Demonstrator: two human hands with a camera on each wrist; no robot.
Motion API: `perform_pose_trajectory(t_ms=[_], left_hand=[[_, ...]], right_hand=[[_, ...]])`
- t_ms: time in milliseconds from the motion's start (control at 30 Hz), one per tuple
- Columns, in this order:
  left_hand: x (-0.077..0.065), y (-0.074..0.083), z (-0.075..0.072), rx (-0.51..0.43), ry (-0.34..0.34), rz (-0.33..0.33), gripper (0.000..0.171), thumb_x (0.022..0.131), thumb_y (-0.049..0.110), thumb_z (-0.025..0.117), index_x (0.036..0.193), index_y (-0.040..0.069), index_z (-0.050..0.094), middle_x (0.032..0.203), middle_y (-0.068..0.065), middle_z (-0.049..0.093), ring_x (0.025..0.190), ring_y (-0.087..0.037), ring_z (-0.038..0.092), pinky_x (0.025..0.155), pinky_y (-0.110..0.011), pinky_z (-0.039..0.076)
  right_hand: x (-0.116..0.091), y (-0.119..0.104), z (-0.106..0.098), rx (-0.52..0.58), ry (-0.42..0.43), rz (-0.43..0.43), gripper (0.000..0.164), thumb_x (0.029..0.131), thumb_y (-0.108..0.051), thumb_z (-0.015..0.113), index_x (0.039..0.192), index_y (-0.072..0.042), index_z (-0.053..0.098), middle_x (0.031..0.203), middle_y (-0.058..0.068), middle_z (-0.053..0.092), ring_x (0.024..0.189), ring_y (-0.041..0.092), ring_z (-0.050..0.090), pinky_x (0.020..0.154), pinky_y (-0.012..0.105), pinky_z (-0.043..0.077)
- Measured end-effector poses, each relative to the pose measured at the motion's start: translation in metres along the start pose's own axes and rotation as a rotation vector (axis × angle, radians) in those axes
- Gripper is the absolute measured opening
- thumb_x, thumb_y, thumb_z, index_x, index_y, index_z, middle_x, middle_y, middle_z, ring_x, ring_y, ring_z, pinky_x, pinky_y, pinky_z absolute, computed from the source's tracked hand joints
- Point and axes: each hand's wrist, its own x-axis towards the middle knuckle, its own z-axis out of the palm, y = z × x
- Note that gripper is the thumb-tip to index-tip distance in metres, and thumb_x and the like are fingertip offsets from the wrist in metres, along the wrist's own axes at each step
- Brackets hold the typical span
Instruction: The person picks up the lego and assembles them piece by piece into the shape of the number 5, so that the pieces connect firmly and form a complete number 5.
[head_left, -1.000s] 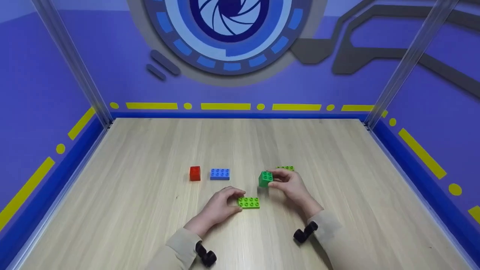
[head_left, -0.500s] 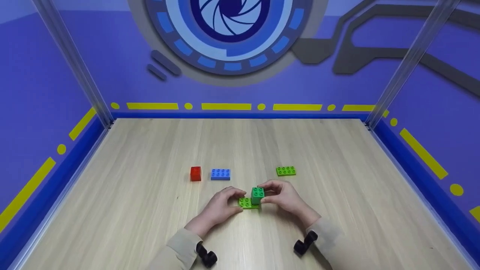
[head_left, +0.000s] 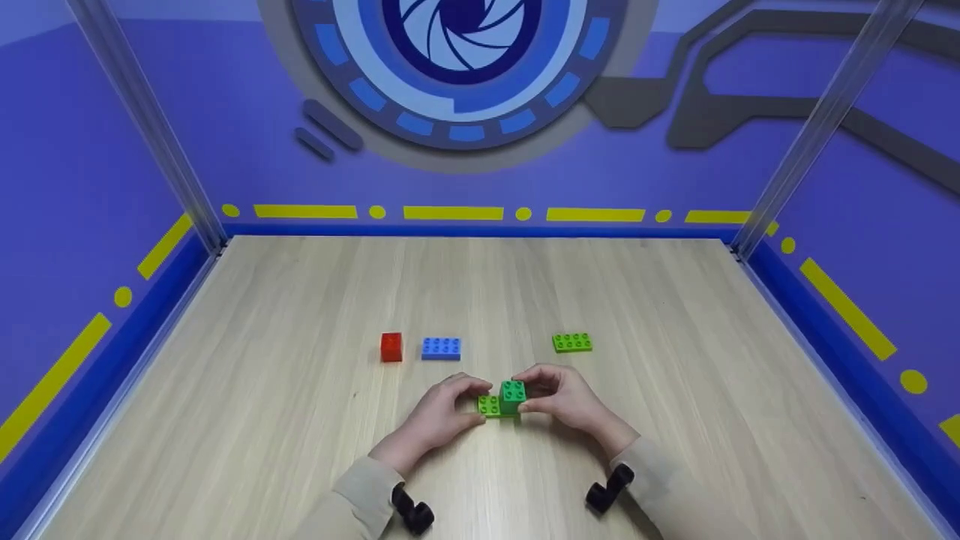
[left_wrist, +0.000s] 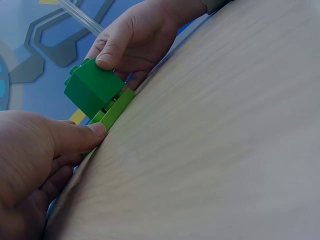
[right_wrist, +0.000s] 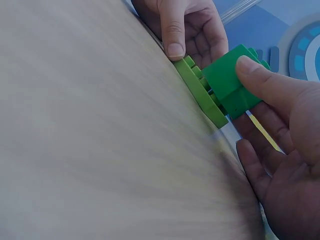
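My left hand (head_left: 442,411) pinches the left end of a flat lime-green building brick (head_left: 488,406) lying on the table, its thumb (left_wrist: 97,129) at the near edge. My right hand (head_left: 564,397) holds a taller, dark green square brick (head_left: 513,396) between thumb and fingers. This green brick sits over the right half of the lime brick, slightly tilted. Some of the lime brick's studs (right_wrist: 214,98) still show in the gap beneath it in the right wrist view. The lime brick's right half is hidden under it in the head view.
Beyond the hands a red brick (head_left: 391,347) and a flat blue brick (head_left: 441,349) stand at left on the wooden table (head_left: 300,300). A second flat lime brick (head_left: 572,343) lies behind the right hand. Purple walls (head_left: 172,135) enclose the back and sides.
My right hand has brought the dark green brick left and toward me, down onto the lime brick's right half. This uncovers the second lime brick. My left hand stays in place.
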Motion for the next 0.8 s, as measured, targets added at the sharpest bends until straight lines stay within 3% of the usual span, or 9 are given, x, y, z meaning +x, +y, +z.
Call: perform_pose_trajectory(t_ms=[333, 800], left_hand=[[-0.0005, 0.0002, 0.0, 0.003, 0.004, 0.001, 0.042, 0.087, 0.012, 0.081, 0.127, 0.012, 0.07, 0.126, -0.002, 0.07, 0.12, -0.024, 0.064, 0.109, -0.043, 0.05], [-0.0003, 0.0004, 0.0002, 0.009, 0.013, 0.008, 0.042, 0.086, 0.011, 0.081, 0.127, 0.012, 0.07, 0.126, -0.003, 0.07, 0.122, -0.025, 0.064, 0.11, -0.044, 0.049]], right_hand=[[-0.0019, -0.0037, 0.0017, -0.118, 0.006, -0.013, 0.036, 0.082, -0.005, 0.084, 0.115, 0.002, 0.072, 0.12, 0.021, 0.072, 0.102, 0.013, 0.071, 0.093, 0.022, 0.056], [-0.0005, -0.0069, 0.0034, -0.134, 0.013, 0.015, 0.035, 0.081, -0.003, 0.084, 0.113, 0.002, 0.073, 0.113, 0.02, 0.074, 0.095, 0.014, 0.072, 0.087, 0.02, 0.057]])
